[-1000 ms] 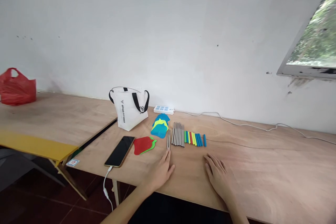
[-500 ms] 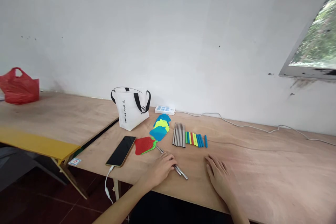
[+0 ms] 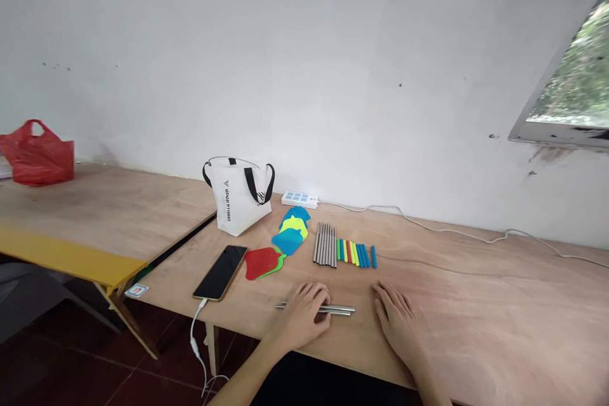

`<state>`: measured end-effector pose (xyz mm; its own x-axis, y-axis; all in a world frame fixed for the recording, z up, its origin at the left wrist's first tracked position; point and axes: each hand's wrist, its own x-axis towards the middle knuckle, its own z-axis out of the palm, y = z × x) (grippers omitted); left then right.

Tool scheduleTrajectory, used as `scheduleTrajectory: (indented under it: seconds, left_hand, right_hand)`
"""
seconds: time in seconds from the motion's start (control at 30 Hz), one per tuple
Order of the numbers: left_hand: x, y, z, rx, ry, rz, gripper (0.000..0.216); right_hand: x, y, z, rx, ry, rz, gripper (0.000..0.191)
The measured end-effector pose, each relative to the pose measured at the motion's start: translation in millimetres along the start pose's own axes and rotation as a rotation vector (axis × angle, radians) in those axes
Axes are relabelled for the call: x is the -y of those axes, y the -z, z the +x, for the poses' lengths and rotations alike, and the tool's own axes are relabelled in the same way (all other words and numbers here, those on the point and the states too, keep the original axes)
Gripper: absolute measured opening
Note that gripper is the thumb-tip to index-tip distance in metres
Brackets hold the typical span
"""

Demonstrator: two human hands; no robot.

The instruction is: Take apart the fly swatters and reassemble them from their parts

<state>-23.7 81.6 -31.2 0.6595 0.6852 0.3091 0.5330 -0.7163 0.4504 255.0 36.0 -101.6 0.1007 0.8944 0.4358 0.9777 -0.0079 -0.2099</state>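
Left hand is grasping metal rods near table edge; exact count is hiding underneath. Right hand is resting, empty. They're looking light, stiff, slick; mid-length is suiting a grip. Grey rod row is lying beyond.

Plain workroom, it seems: my bare-wood bench at lower centre, second bench at left, scuffed white wall behind, power strip near wall, red-tiled floor lower left, window upper right.
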Motion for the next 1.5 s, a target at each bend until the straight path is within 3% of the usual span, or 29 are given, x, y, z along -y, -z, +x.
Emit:
scheduleTrajectory:
  seconds: [0.2, 0.53, 0.63, 0.7, 0.87, 0.93, 1.03, 1.2, 1.37, 1.5]
  left_hand:
    - [10, -2, -1, -0.023, 0.035, -0.113, 0.008]
    - [4, -2, -3, -0.021, 0.045, -0.076, 0.01]
    - [6, -4, -3, -0.02, 0.041, -0.078, 0.008]
    - [9, -6, -3, -0.019, 0.033, -0.09, 0.008]
    - [12, -11, -6, -0.054, 0.026, -0.109, 0.029]
    - [12, -12, -6, -0.052, 0.055, -0.112, 0.024]
    - [12, -11, -6, -0.022, 0.074, -0.103, 0.014]
    - [12, -10, -5, -0.001, 0.059, -0.078, 0.018]
    - [12, -11, -5, -0.024, 0.051, -0.072, 0.026]
    - [13, -13, -6, -0.034, 0.027, -0.066, 0.038]
  right_hand:
    - [0, 1, -1, -0.003, -0.003, 0.005, 0.048]
    - [4, 6, -5, -0.035, -0.015, 0.122, 0.045]
    - [32, 11, 0, -0.076, 0.031, 0.208, 0.044]
    - [63, 15, 13, -0.015, 0.154, 0.216, 0.046]
    - [144, 16, 84, 0.175, 0.434, 0.104, 0.053]
    - [163, 6, 115, 0.274, 0.497, 0.039, 0.056]
    - [177, -16, 145, 0.331, 0.538, 0.038, 0.054]
    - [182, -42, 164, 0.353, 0.508, 0.018, 0.045]
    - [190, -43, 167, 0.324, 0.444, 0.009, 0.047]
    - [205, -40, 156, 0.381, 0.595, 0.075, 0.048]
